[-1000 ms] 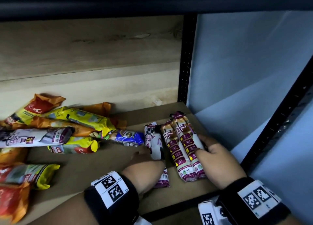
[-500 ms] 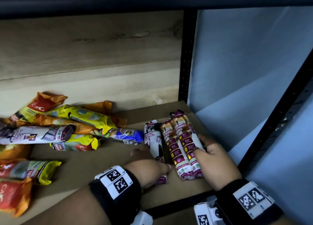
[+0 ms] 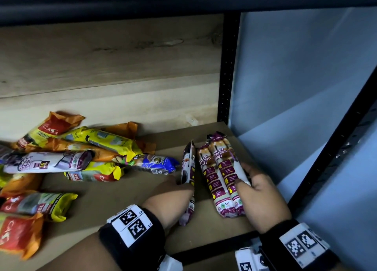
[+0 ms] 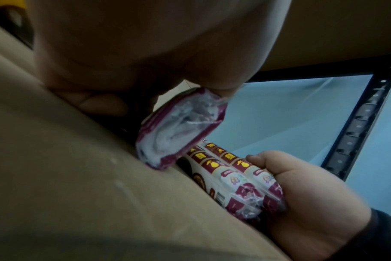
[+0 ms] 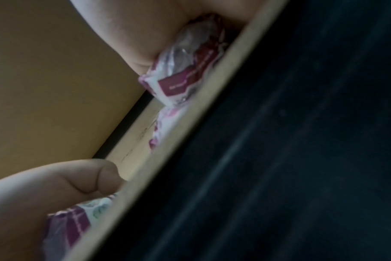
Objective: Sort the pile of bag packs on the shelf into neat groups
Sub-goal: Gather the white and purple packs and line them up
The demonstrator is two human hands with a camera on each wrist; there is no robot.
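Head view, left hand: your left hand (image 3: 173, 197) curls round a maroon-and-white pack (image 3: 188, 168), tipped up on its long edge just beside the pair.
Head view, right hand: your right hand (image 3: 259, 197) lies against the outer side of the two draw-string packs (image 3: 221, 174); thumb on top, fingers tucked behind, so a loose clasp, not a lift.
Location: all three maroon packs sit at the right end of the shelf (image 3: 130, 201), near the black upright (image 3: 228, 70); the mixed pile (image 3: 81, 154) of yellow, orange and blue packs lies well apart to the left, unsorted.
Handling (judged): light, soft rolls in slick crinkly film; they give under pressure and may slide. Take each round the middle of its length, not by the crimped ends.
Left wrist view adds: the crimped end of the held pack (image 4: 181, 130) raised off the board, and the right thumb on the pair (image 4: 239, 180).
Right wrist view adds: little; mostly dark shelf edge, a blurred pack end (image 5: 185, 70) under the palm. Finger positions there, cannot tell.
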